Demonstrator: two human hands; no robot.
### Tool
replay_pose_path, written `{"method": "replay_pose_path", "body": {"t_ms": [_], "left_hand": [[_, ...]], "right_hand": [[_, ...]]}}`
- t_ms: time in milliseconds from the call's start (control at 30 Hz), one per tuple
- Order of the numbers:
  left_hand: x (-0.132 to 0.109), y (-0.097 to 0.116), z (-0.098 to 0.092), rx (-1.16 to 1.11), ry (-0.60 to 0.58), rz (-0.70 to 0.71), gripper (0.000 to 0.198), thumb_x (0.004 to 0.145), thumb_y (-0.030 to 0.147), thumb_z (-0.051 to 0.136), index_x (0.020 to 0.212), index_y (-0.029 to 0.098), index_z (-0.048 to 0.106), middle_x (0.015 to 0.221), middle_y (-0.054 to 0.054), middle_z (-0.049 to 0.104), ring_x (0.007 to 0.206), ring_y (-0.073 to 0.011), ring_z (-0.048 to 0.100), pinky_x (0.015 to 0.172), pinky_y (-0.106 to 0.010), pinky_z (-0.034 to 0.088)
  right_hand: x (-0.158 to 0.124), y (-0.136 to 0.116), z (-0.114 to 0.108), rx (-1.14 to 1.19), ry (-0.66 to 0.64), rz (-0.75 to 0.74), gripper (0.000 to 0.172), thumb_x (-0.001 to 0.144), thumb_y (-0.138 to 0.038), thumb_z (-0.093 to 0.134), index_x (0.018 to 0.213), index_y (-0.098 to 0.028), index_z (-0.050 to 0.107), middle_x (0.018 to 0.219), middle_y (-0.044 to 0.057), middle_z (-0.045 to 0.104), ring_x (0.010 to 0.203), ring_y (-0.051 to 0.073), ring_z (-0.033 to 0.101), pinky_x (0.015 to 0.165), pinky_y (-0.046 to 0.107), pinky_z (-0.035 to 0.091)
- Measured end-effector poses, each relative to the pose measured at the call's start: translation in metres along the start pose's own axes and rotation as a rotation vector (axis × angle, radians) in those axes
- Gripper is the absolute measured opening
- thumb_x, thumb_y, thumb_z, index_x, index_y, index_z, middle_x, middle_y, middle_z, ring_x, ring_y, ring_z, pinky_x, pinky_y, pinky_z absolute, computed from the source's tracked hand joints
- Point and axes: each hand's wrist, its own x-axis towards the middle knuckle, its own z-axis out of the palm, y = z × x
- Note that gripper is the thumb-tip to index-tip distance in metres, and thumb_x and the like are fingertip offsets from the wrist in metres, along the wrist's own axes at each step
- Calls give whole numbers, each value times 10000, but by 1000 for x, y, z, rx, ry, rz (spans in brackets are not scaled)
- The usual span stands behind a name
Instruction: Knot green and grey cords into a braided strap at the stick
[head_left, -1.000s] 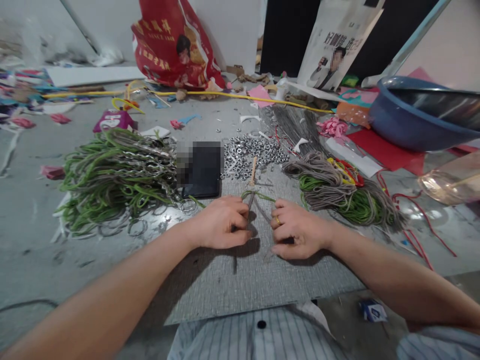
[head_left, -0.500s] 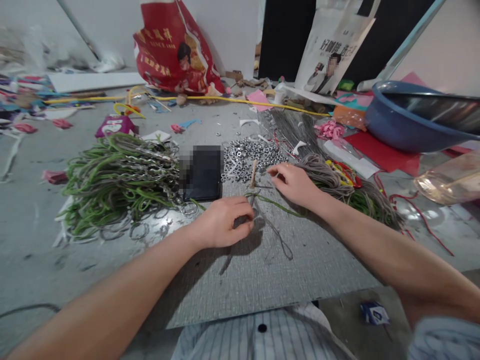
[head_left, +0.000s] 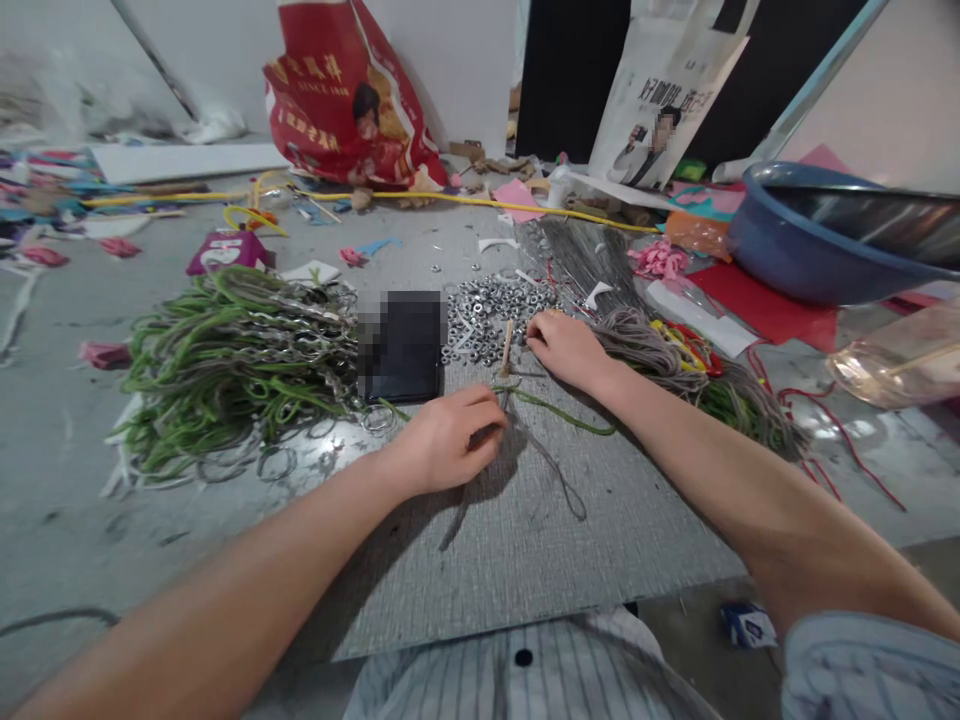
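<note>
My left hand (head_left: 459, 432) is closed in a pinch over the table, with thin grey cord (head_left: 551, 462) at its fingertips. One end of that cord forms a small loop on the tabletop. A green cord (head_left: 559, 408) runs rightward from the same spot. Just beyond stands a short wooden peg (head_left: 507, 345), upright. My right hand (head_left: 568, 347) has its fingers drawn together at the right edge of a scattered pile of metal nuts (head_left: 484, 315). Whatever lies between those fingertips is hidden.
Left of the nuts lies a dark phone-like slab (head_left: 405, 347), beside a heap of green and grey cords (head_left: 232, 375) with chains and rings. More grey cord bundles (head_left: 637, 345) lie under my right wrist. A blue basin (head_left: 821, 245) stands far right; a red bag (head_left: 345, 110) is at the back.
My right hand has shifted left and slightly away from me, its fingers closing at the nuts. My left hand has barely moved. The cords lie as before.
</note>
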Motion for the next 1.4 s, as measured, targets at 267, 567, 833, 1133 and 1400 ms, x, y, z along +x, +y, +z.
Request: {"method": "replay_pose_path", "body": {"t_ms": [267, 567, 833, 1133, 1400], "left_hand": [[-2, -2, 2, 48, 49, -29, 207, 779, 151, 430, 865, 129, 617, 915, -81, 556, 792, -150, 565, 721, -282, 488], [1, -1, 5, 110, -30, -82, 268, 761, 131, 409, 873, 127, 653, 876, -87, 581, 787, -172, 588, 726, -305, 504], [2, -2, 5, 113, -45, -43, 279, 754, 127, 399, 846, 130, 662, 888, -84, 618, 830, -182, 599, 777, -317, 501], [1, -3, 5, 153, -30, -10, 274, 756, 132, 400, 824, 152, 665, 900, -59, 653, 841, -174, 607, 787, -314, 502], [1, -4, 6, 144, -38, -2, 273, 767, 138, 403, 843, 134, 666, 902, -72, 652, 851, -180, 607, 790, -321, 504]], "right_hand": [[-39, -18, -15, 289, 17, -45, 67, 730, -201, 535, 752, -162, 586, 735, 23, 613, 649, 119, 516, 602, 235, 350], [-62, -43, -4, 251, -159, 0, 118, 727, -268, 513, 756, -184, 589, 705, 16, 621, 645, 133, 516, 546, 237, 285], [-64, -47, -1, 121, -113, 35, 158, 746, -313, 491, 718, -187, 582, 651, 11, 616, 583, 126, 495, 531, 254, 248], [-64, -44, 2, 130, -82, -126, 154, 793, -273, 494, 720, -164, 574, 703, 15, 639, 668, 136, 542, 642, 283, 266], [-63, -37, 8, 129, -36, -165, 133, 801, -273, 515, 747, -164, 569, 728, 19, 628, 701, 143, 538, 658, 282, 272]]}}
